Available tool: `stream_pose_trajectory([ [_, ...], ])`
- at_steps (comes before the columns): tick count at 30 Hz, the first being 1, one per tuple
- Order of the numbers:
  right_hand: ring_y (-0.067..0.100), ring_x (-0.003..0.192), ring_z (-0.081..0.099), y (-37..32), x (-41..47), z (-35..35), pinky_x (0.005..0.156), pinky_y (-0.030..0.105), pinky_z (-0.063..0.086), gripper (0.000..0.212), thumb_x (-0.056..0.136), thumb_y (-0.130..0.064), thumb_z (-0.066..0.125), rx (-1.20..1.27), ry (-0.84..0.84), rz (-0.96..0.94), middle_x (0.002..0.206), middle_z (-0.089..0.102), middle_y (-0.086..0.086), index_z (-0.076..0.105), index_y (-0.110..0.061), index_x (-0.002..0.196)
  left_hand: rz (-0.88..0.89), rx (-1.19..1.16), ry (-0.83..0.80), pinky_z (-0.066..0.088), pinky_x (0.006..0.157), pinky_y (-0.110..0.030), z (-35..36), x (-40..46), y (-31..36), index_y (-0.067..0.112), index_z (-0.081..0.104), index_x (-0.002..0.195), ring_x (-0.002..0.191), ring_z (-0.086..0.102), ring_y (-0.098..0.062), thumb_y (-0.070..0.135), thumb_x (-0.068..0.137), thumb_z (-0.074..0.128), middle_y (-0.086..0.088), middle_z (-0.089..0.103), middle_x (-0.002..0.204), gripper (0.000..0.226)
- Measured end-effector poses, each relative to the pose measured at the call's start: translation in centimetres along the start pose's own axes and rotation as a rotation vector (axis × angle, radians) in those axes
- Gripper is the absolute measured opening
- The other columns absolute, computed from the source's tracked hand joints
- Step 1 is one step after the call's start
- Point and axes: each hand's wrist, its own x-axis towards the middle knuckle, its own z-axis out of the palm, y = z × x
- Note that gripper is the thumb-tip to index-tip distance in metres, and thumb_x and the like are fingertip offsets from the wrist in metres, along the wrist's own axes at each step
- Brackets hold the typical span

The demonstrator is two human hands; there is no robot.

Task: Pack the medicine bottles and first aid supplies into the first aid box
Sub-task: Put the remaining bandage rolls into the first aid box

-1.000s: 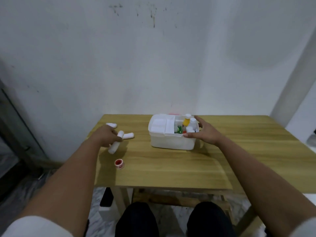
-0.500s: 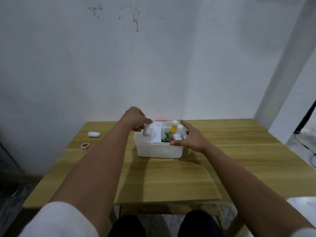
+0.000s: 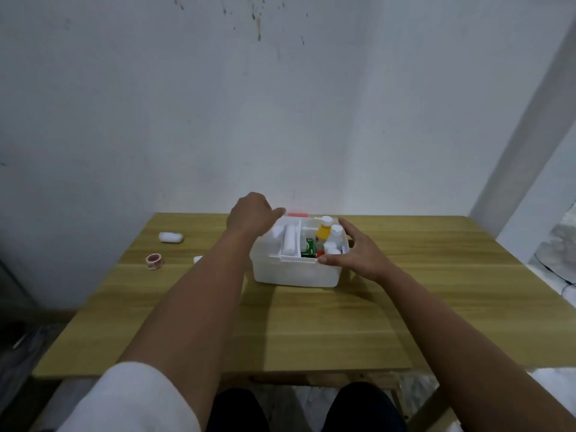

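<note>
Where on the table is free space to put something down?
The table is bare right of the box and along the near edge. The left side holds a tape roll and white roll. The box is crowded.

The white first aid box [image 3: 294, 272] sits toward the back of the wooden table [image 3: 311, 332], close to the wall [image 3: 280, 120], so little room shows behind it. The left hand [image 3: 252, 213] hangs over its left compartment, above a white roll [image 3: 290, 243]; the right hand [image 3: 358, 254] blocks the box's right side. Upright bottles [image 3: 324, 232] crowd the right compartment. Left of the box, a white roll [image 3: 170, 237] and a tape ring [image 3: 155, 261] lie well apart. The near tabletop lies bare.
</note>
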Motion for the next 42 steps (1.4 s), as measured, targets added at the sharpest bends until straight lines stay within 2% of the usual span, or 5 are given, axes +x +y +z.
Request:
stream_pose_trajectory([
  [6, 0.012, 0.127, 0.052, 0.4, 0.2, 0.1, 0.092, 0.024, 0.046, 0.121, 0.065, -0.045, 0.095, 0.021, 0.013, -0.006, 0.153, 0.050, -0.006, 0.027, -0.028, 0.164, -0.116, 0.281, 0.052, 0.050, 0.068, -0.033, -3.4, -0.6, -7.5, 0.015, 0.071, 0.101, 0.084, 0.065, -0.024, 0.020, 0.084, 0.064, -0.004, 0.071, 0.098, 0.019],
  [9, 0.012, 0.125, 0.051, 0.1, -0.1, 0.2, 0.095, 0.030, 0.045, 0.120, 0.068, -0.042, 0.094, 0.030, 0.026, -0.005, 0.157, 0.048, -0.003, 0.026, -0.027, 0.165, -0.158, 0.387, -0.111, 0.052, 0.091, -0.042, -3.8, -1.1, -10.9, 0.018, 0.072, 0.114, 0.106, 0.064, -0.024, 0.025, 0.080, 0.070, -0.002, 0.069, 0.116, 0.034],
  [28, 0.023, 0.141, 0.047, 0.6, 0.1, -0.1, 0.111, 0.046, 0.047, 0.148, 0.036, -0.085, 0.085, -0.021, 0.028, 0.008, 0.159, 0.046, -0.004, 0.028, -0.034, 0.163, 0.017, 0.701, -0.129, 0.039, 0.100, -0.048, -5.1, 2.7, -18.3, 0.029, 0.075, 0.119, 0.127, 0.041, -0.032, 0.047, 0.095, 0.061, -0.003, 0.054, 0.134, 0.033],
  [34, 0.024, 0.141, 0.045, 0.6, 0.5, 0.1, 0.104, 0.036, 0.045, 0.114, 0.069, -0.036, 0.094, -0.012, 0.042, 0.013, 0.150, 0.047, -0.011, 0.029, -0.033, 0.162, -0.088, 0.564, -0.190, 0.039, 0.110, -0.051, -5.0, 4.5, -20.1, 0.033, 0.048, 0.149, 0.143, 0.039, -0.033, 0.058, 0.095, 0.058, -0.005, 0.043, 0.157, 0.061],
  [42, 0.012, 0.130, 0.045, 0.5, 0.4, 0.2, 0.100, 0.032, 0.044, 0.113, 0.069, -0.036, 0.093, 0.005, 0.049, 0.011, 0.140, 0.046, -0.018, 0.029, -0.032, 0.162, -0.136, 0.438, -0.180, 0.056, 0.086, -0.041, -4.8, 4.5, -19.7, 0.027, 0.073, 0.076, 0.088, 0.066, -0.023, 0.082, 0.074, 0.059, 0.002, 0.072, 0.093, 0.057],
])
